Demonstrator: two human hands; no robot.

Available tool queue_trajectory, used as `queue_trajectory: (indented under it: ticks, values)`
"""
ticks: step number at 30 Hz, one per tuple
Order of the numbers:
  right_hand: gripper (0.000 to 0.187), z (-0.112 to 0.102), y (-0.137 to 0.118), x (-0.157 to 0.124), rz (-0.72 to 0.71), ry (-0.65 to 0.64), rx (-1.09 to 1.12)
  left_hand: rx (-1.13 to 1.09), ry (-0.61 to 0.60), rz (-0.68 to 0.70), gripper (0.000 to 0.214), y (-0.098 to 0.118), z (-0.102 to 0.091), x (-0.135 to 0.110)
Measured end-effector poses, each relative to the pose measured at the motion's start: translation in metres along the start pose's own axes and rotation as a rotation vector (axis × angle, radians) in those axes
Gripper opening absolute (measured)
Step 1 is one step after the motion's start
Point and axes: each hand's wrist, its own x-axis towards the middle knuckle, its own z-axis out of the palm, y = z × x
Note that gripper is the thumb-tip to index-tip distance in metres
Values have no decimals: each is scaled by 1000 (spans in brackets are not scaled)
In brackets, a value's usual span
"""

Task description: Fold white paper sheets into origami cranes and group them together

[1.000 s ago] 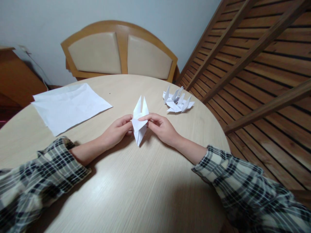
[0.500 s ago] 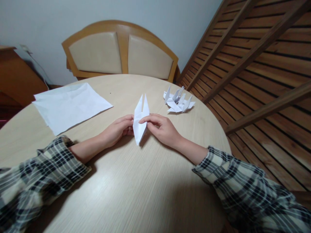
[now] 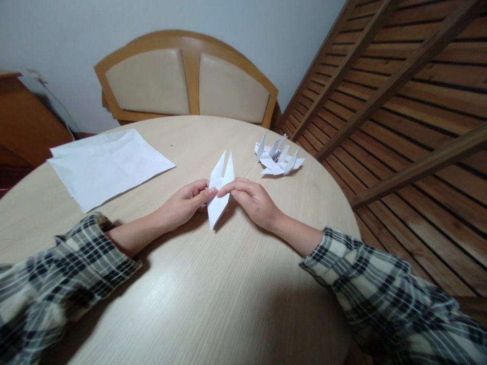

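A white folded paper [image 3: 217, 209], long and pointed, is held between both hands just above the middle of the table. Two narrow points with a slit between them face away from me, and a single point faces me. My left hand [image 3: 186, 204] pinches its left edge, the thumb lying on the upper face and the other fingers partly hidden behind. From the right, my right hand [image 3: 255, 202] grips the opposite edge with a finger laid across the front near the left thumb. Fingers beneath the paper are hidden.
Several folded paper cranes [image 3: 279, 158] sit together at the back right of the round wooden table [image 3: 213, 299]. White paper sheets [image 3: 114, 165] lie stacked at the left. A padded chair back [image 3: 194, 81] rises behind the table, and a slatted wooden screen [image 3: 411, 111] stands to the right.
My left thumb has come onto the paper's front face, close to the right finger. The folded paper has tilted slightly, its near point shifting left and its far points right.
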Motion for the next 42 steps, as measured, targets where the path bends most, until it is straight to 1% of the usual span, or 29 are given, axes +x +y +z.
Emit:
queue_trajectory:
  ticks: [4,5,7,9,11,12,13,15,16,18,19,26,30,33,37,39,42]
  values:
    - [15,7,-4,-1,119,48,127,45,-22,70,35,5,3,-2]
    - [15,10,-3,-1,129,90,156,54,-16,89,35,6,4,-2]
    - [27,14,0,-1,161,182,176,82,-1,114,34,7,5,-3]
    - [40,16,6,0,216,227,209,109,17,122,32,7,4,-3]
    - [51,16,11,1,281,237,270,121,39,126,31,6,4,-3]
    - [51,16,13,2,301,226,294,122,50,127,31,6,3,-3]
    - [48,15,14,3,313,195,300,122,62,129,31,6,3,-3]
    - [37,13,14,4,319,104,271,130,88,134,32,6,2,-3]
    - [34,12,13,5,317,58,247,139,98,136,32,6,2,-3]
    - [35,11,11,5,307,4,216,163,108,140,34,6,2,-3]
    - [35,10,10,5,300,-1,210,175,108,143,34,6,2,-3]
    - [30,11,12,3,204,61,81,252,115,180,33,4,3,-3]
    - [24,10,12,3,171,15,155,295,103,183,31,5,4,-3]
    - [25,8,12,3,183,-19,198,304,85,171,30,8,5,-4]
    - [26,7,11,3,195,39,173,333,75,172,28,11,6,-6]
    - [27,8,10,4,203,65,220,347,67,174,28,12,7,-6]
    - [32,10,5,4,256,104,310,387,22,185,27,11,8,-8]
